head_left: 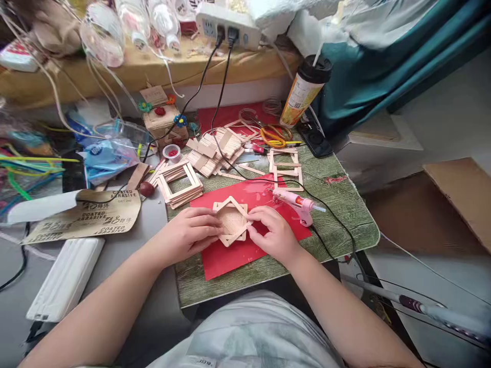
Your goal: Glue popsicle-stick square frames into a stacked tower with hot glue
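Note:
Between my hands lies a small craft-stick box (233, 217), a square frame set at an angle on top of another square layer, over the red sheet (222, 263). My left hand (194, 230) rests its fingers against the left side of the frame. My right hand (273, 231) pinches the right corner between thumb and fingertips. Just beyond my right hand lies a pink hot glue gun (297, 203), its nozzle pointing left. A stack of square stick frames (179, 191) sits up and left of my hands, and a ladder-like stick frame (286, 168) lies up and right.
Loose craft sticks (217, 151) are heaped at the back. Orange-handled scissors (276, 135) and a lidded cup (307, 89) stand behind, right. A sandpaper sheet (92, 217) lies left. Black cords (253, 176) cross the table, running from a power strip (228, 28).

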Motion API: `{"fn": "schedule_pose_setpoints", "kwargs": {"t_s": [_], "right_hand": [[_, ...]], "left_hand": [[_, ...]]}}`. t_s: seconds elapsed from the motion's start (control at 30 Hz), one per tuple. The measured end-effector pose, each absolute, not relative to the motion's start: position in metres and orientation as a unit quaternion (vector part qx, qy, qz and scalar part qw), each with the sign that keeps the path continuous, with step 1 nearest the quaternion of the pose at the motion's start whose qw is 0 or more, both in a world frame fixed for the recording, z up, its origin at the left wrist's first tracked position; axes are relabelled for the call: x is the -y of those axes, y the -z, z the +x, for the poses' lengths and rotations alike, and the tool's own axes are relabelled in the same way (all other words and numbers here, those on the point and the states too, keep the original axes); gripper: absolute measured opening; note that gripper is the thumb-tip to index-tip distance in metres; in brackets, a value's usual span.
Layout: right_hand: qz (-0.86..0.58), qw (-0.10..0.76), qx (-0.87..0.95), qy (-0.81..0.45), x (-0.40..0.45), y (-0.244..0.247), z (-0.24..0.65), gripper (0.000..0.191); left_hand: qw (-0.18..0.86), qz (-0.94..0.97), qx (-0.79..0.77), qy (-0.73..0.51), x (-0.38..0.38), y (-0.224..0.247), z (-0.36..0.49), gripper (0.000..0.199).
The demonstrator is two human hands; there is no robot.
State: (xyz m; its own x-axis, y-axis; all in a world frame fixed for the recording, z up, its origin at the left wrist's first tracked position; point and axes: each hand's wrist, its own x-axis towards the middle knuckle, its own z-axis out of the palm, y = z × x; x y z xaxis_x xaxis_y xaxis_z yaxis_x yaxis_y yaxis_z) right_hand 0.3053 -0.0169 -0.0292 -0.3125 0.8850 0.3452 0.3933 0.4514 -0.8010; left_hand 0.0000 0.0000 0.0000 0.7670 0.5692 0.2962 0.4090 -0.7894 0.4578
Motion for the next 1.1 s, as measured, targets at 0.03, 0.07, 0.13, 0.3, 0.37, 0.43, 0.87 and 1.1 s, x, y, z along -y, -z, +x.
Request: {"fn": "schedule_pose_setpoints", "kwargs": {"t_s": [0.03, 0.07, 0.13, 0.3, 0.37, 0.43, 0.87, 1.1], "right_hand": [[-0.425, 0.399, 0.751, -0.308, 0.016, 0.029, 0.305, 0.023], [-0.426, 0.396, 0.752, -0.311, 0.016, 0.028, 0.306, 0.024], [-0.430, 0.387, 0.752, -0.316, 0.015, 0.027, 0.306, 0.026], [-0.454, 0.367, 0.748, -0.317, 0.016, 0.026, 0.307, 0.031], [-0.452, 0.365, 0.749, -0.319, 0.017, 0.026, 0.307, 0.031], [-0.449, 0.368, 0.748, -0.322, 0.017, 0.025, 0.307, 0.032], [-0.446, 0.372, 0.748, -0.321, 0.018, 0.028, 0.308, 0.041], [-0.462, 0.389, 0.722, -0.338, 0.018, 0.029, 0.308, 0.029]], "left_hand": [[0.188, 0.922, -0.264, -0.213, 0.001, 0.000, -0.001, 0.032], [0.189, 0.922, -0.264, -0.211, 0.002, 0.001, -0.002, 0.033], [0.188, 0.922, -0.268, -0.206, 0.004, 0.001, -0.004, 0.034], [0.177, 0.920, -0.293, -0.191, 0.008, -0.001, -0.004, 0.031], [0.175, 0.920, -0.298, -0.187, 0.009, -0.001, -0.003, 0.035], [0.178, 0.917, -0.301, -0.190, 0.008, -0.001, -0.003, 0.042], [0.285, 0.817, -0.446, -0.230, -0.003, 0.008, -0.027, 0.025], [0.336, 0.774, -0.485, -0.229, -0.007, 0.016, -0.026, 0.021]]}}
